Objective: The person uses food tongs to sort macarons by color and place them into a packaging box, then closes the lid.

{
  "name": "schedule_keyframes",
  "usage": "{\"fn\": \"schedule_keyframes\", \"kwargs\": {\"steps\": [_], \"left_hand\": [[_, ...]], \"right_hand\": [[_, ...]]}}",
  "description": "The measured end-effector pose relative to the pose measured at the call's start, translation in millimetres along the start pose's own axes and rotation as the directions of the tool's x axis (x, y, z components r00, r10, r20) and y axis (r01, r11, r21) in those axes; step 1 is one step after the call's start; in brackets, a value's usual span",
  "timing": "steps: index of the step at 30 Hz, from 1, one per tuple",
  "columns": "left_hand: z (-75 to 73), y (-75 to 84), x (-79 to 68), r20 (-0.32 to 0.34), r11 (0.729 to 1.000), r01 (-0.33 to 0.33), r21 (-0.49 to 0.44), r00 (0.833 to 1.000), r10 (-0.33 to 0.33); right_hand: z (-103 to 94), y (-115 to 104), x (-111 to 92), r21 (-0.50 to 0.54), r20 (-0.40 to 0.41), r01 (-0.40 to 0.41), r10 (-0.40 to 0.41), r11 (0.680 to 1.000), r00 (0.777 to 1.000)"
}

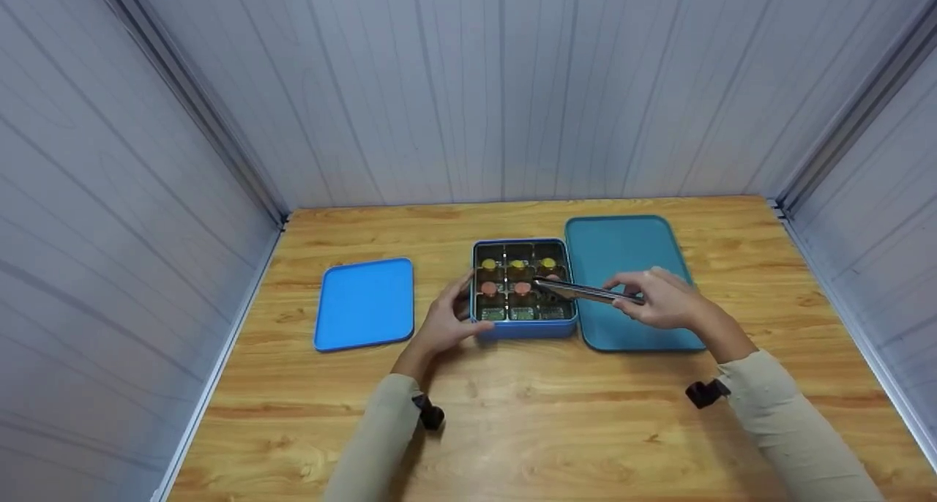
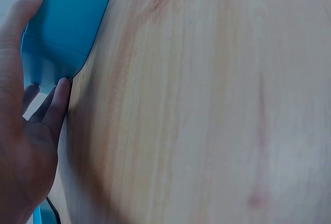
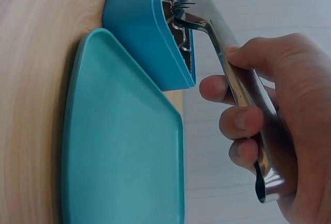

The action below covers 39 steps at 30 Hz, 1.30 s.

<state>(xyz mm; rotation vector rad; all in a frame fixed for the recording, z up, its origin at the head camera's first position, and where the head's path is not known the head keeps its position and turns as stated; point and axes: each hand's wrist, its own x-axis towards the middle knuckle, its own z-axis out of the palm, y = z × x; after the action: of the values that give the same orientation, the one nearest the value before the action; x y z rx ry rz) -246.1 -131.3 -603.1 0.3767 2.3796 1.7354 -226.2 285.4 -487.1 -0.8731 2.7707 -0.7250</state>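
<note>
A blue square tin [image 1: 533,330] stands mid-table, holding a clear divider with several compartments. A row of three yellow pieces [image 1: 517,266] lies towards the back, with round pink pieces [image 1: 522,288] in front of it. My left hand [image 1: 448,325] holds the tin's front left corner, thumb on the front wall and fingers along the left side. In my right hand [image 1: 657,298] are silver metal tongs [image 3: 244,87] with a fork-shaped end. Their tip reaches into the compartments on the right, overlapping a pink piece in the head view; I cannot tell if they pinch it.
A teal tray [image 1: 622,246] lies flat to the tin's right, partly beneath my right hand. Over on the left rests a bright blue lid [image 1: 364,304]. Light panel walls [image 1: 468,92] enclose the wooden table [image 1: 527,421] at the back and both sides.
</note>
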Motion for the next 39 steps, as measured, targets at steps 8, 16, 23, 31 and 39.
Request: {"fn": "schedule_keyframes", "kwargs": {"steps": [8, 16, 23, 31, 39], "left_hand": [[0.8, -0.4, 1.2, 0.027, 0.998, -0.026, -0.048, 0.999, 0.028], [-0.1, 0.1, -0.7, 0.025, 0.999, -0.030, -0.045, 0.999, 0.031], [-2.1, -3.7, -1.1, 0.009, 0.999, -0.032, -0.017, 0.999, 0.033], [-2.1, -3.3, -2.3, -0.001, 1.000, -0.025, -0.006, 1.000, 0.025], [-0.5, -2.2, -2.8, 0.025, 0.996, -0.041, -0.082, 0.999, 0.043]], "right_hand": [[2.6, 0, -1, 0.014, -0.006, 0.032, -0.032, 0.999, 0.999], [3.1, 0, -2, 0.013, -0.022, 0.020, -0.019, 1.000, 1.000], [2.2, 0, -2, 0.018, -0.059, -0.003, 0.004, 1.000, 0.998], [6.8, 1, -2, 0.031, -0.087, -0.016, 0.019, 0.999, 0.996], [14.0, 5, -3, 0.049, -0.182, -0.072, 0.080, 0.996, 0.980]]}}
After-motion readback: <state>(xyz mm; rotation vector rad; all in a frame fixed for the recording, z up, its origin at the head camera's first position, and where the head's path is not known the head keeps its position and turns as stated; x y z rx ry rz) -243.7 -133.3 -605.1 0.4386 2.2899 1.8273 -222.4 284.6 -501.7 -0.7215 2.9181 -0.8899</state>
